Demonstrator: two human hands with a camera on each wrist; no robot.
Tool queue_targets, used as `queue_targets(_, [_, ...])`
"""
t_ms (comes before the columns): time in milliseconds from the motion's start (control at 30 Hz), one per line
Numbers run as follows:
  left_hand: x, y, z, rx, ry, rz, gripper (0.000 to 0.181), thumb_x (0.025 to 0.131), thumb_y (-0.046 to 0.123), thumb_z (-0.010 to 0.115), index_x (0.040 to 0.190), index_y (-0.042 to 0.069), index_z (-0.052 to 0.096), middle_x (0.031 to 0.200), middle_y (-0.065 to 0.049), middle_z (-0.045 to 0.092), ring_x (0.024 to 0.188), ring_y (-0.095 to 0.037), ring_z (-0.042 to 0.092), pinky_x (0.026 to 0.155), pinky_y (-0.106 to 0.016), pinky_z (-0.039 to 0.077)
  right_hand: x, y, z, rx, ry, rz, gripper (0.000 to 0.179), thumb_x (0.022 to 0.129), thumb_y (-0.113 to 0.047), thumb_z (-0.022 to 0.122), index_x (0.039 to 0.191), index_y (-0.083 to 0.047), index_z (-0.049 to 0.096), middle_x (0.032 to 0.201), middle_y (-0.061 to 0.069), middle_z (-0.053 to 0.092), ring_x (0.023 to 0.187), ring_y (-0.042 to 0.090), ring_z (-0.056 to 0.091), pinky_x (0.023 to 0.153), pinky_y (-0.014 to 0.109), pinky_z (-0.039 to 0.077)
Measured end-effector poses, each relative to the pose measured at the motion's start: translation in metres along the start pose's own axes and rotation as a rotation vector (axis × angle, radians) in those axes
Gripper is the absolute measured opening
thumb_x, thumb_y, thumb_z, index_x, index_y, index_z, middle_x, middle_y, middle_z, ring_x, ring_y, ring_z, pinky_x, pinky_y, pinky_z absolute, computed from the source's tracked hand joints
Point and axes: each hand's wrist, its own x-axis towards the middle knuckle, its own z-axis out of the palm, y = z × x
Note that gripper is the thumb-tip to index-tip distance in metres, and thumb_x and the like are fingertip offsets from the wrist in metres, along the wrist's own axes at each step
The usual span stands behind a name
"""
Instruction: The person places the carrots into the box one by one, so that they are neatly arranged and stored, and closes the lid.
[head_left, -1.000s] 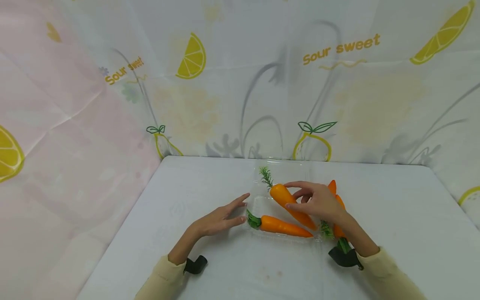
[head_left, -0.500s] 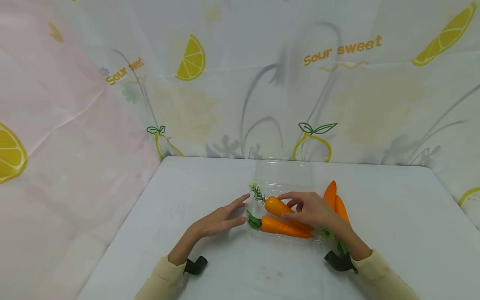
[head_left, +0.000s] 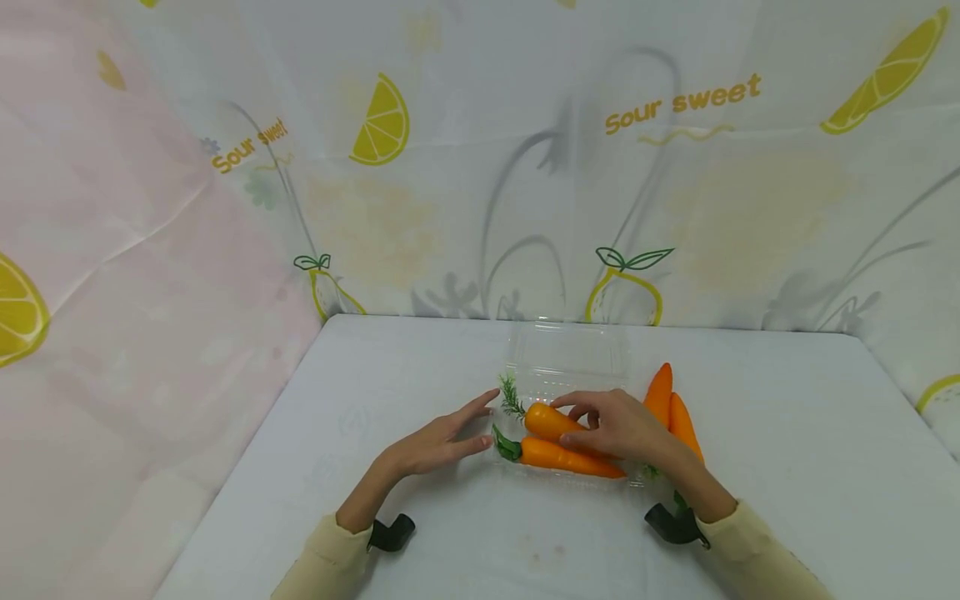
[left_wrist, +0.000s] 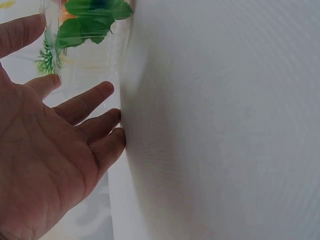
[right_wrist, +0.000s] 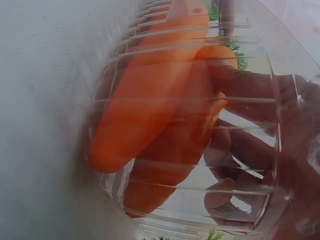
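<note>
The right hand [head_left: 618,423], over the right part of the clear box [head_left: 543,387], pinches the upper carrot [head_left: 546,421] between thumb and fingers, a narrow grip with the carrot filling the gap. That carrot lies within the box, on the left side of the hand and partly hidden under it, its long axis running from feathery greens at the box's far left to a tip toward its near right. Just in front, along the box's near side, the lower carrot [head_left: 558,457] lies almost parallel, so the two axes nearly line up. The left hand [head_left: 438,442] is wide, fingers apart, beside the box's left end and farther from the upper carrot's body; whether it touches the wall I cannot tell. Right of the box, two more carrots [head_left: 660,396] lie on the counter [head_left: 405,367]; behind it, its lid [head_left: 566,346] lies folded back
</note>
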Motion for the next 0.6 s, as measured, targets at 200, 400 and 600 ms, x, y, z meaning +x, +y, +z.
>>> queue_targets(200, [0.0000,-0.0001,0.0017,0.007,0.005,-0.019,0.072,0.099,0.054,0.048,0.159,0.034,0.014,0.154,-0.007,0.039,0.141,-0.030,0.034,0.111,-0.060,0.024,-0.0003,0.0008,0.0034,0.001,-0.016,0.002,0.042,0.086,-0.036,0.078,0.124,-0.024,0.067,0.096,-0.008,0.071,0.068,0.009,0.052,0.058,0.025,0.045])
queue_targets(400, [0.0004,-0.0004,0.0031,0.008,0.007,-0.027,0.072,0.099,0.055,0.047,0.159,0.035,0.014,0.154,-0.007,0.038,0.142,-0.030,0.034,0.110,-0.061,0.024,0.0005,-0.0014,0.0060,-0.041,-0.027,0.023,0.041,0.086,-0.037,0.077,0.124,-0.025,0.067,0.097,-0.009,0.070,0.067,0.008,0.050,0.058,0.025,0.044])
queue_targets(600, [-0.0002,0.0013,0.0021,0.013,0.011,-0.025,0.071,0.099,0.054,0.048,0.158,0.037,0.013,0.154,-0.006,0.038,0.142,-0.030,0.034,0.111,-0.061,0.024,0.0011,-0.0048,0.0073,-0.089,-0.046,0.038,0.039,0.089,-0.033,0.075,0.126,-0.023,0.066,0.097,-0.008,0.070,0.070,0.007,0.051,0.062,0.026,0.046])
